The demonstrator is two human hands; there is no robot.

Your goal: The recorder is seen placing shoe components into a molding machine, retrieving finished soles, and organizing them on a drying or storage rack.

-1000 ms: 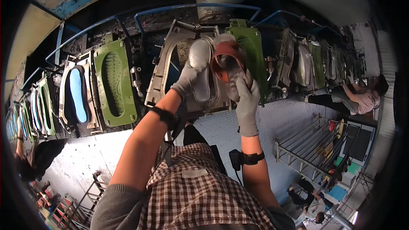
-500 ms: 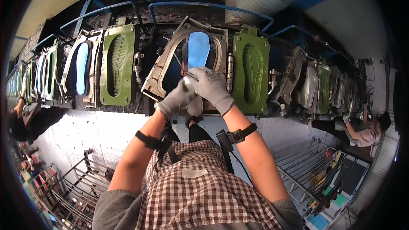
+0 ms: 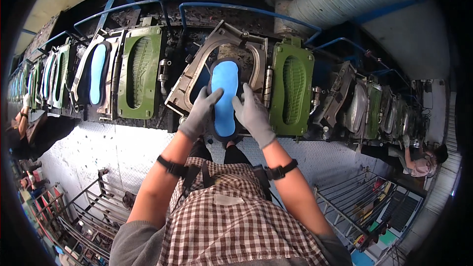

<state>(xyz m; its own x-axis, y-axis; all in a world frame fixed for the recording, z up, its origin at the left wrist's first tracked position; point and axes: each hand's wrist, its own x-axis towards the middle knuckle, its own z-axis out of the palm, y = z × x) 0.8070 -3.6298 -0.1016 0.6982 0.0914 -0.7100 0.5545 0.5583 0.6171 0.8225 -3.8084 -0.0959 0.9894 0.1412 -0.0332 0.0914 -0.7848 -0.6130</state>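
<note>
Your fingers (image 3: 248,94) pinch the blue-topped shoe sole (image 3: 225,91) from both sides, left hand (image 3: 198,114) and right hand (image 3: 254,117), over the metal mold (image 3: 260,51), near the green mold plate (image 3: 293,88).

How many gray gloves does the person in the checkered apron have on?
2 gloves: one on the left hand and one on the right hand, either side of the blue insole. Both show clearly.

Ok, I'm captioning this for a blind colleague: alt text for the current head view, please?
A gloved left hand and gloved right hand touch both sides of a blue-topped, dark-edged shoe sole at an open metal mold. A green mold plate lies just right.
</note>
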